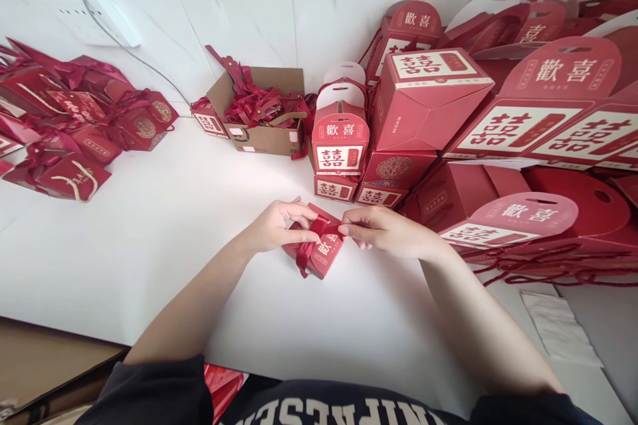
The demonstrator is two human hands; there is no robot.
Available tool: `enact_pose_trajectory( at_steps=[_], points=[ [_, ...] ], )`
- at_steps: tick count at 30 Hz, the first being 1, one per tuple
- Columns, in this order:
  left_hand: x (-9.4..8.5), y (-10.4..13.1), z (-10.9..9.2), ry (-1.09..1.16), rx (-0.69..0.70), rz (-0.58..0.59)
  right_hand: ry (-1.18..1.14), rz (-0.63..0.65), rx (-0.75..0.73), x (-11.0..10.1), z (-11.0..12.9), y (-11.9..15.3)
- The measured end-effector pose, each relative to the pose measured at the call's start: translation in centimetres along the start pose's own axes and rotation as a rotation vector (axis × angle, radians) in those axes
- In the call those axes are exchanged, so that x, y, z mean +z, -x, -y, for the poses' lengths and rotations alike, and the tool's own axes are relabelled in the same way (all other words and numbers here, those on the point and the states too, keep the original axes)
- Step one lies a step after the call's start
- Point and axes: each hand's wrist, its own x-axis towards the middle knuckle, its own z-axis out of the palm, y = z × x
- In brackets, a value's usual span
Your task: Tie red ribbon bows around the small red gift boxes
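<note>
A small red gift box [323, 260] with pale characters lies tilted on the white table in front of me. Dark red satin ribbon [305, 256] crosses its top, with one tail hanging down the near side. From the left, my left hand [286, 224] pinches a loop of this ribbon between thumb and fingers. My right hand [371, 226] is closed on the ribbon at the box's right edge, thumb against forefinger. The fingers partly cover the ribbon, so I cannot tell whether it is knotted.
Behind the box stands an open cardboard carton [266, 141] full of ribbons. Red gift boxes [339, 158] are stacked along the right, with corded ones [503, 219] nearer. Ribboned boxes [64, 172] pile up at far left. A tiled wall [249, 6] closes off the back.
</note>
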Motion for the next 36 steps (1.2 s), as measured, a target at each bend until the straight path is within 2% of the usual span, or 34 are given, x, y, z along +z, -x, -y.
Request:
enact_pose_trajectory(
  at_steps=[5, 9, 14, 19, 23, 28, 31, 36],
  points=[
    [-0.7, 0.3, -0.5, 0.03, -0.102, 0.082, -0.19, 0.026, -0.066, -0.4, 0.3, 0.3],
    [-0.9, 0.4, -1.0, 0.075, -0.114, 0.14, -0.213, -0.073, -0.258, 0.8, 0.3, -0.5],
    [-0.6, 0.5, -1.0, 0.026, -0.042, 0.16, -0.061, -0.213, -0.361, 2.8, 0.0, -1.6],
    [-0.3, 0.6, -1.4, -0.048, 0.006, 0.129, 0.197, -0.311, -0.355, 3.9, 0.2, -1.7],
    [0.0, 0.5, -1.5, -0.079, 0.026, 0.077, 0.278, -0.322, -0.366, 4.1, 0.2, -1.6],
    [0.2, 0.5, -1.1, 0.045, -0.053, 0.066, 0.154, -0.465, -0.316, 3.8, -0.4, -2.0],
    [0.2, 0.7, -1.3, 0.107, -0.13, 0.053, 0.067, -0.418, -0.299, 3.7, -0.8, -2.3],
    [0.1, 0.8, -1.9, 0.119, -0.113, 0.042, -0.103, -0.382, -0.333, 3.6, -1.0, -2.5]
  ],
)
